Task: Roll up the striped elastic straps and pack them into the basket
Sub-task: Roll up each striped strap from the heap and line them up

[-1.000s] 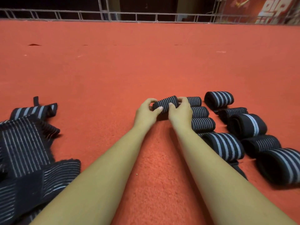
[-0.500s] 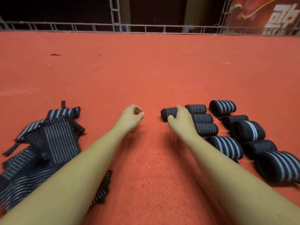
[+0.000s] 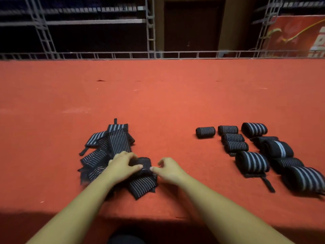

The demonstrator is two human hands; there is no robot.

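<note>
Head view: the left hand's (image 3: 123, 167) fingers (image 3: 125, 155) curl down over a bunched strap (image 3: 143, 162) at the near right corner of the pile (image 3: 117, 140), and its thumb (image 3: 139, 166) presses against the strap's front, so this hand grips it. The right hand's (image 3: 169, 170) thumb tip (image 3: 153, 168) meets the same strap's right edge, almost touching the left thumb. Its other fingers are curled above and apart from the fabric, and whether this hand actually pinches the strap I cannot tell. Both forearms reach in from the bottom edge.

Just under the hands a flat strap end (image 3: 143, 185) with thin pale stripes sticks out toward the viewer. The pile spreads away to the left and back, with loose black straps overlapping at odd angles, some broad-striped and some fine-striped, and a narrow tab pokes out at its far end.

Well apart to the right lie the rolls (image 3: 252, 162), set side by side in two rough rows running back from the near right. One small roll (image 3: 205, 132) sits alone at the left of the far end. A black tab trails from a near roll.

Everything rests on a red cloth (image 3: 158, 103). Beyond its far edge runs a metal railing (image 3: 175, 54), with dark shelving behind it and a red banner (image 3: 299, 36) at the upper right.
</note>
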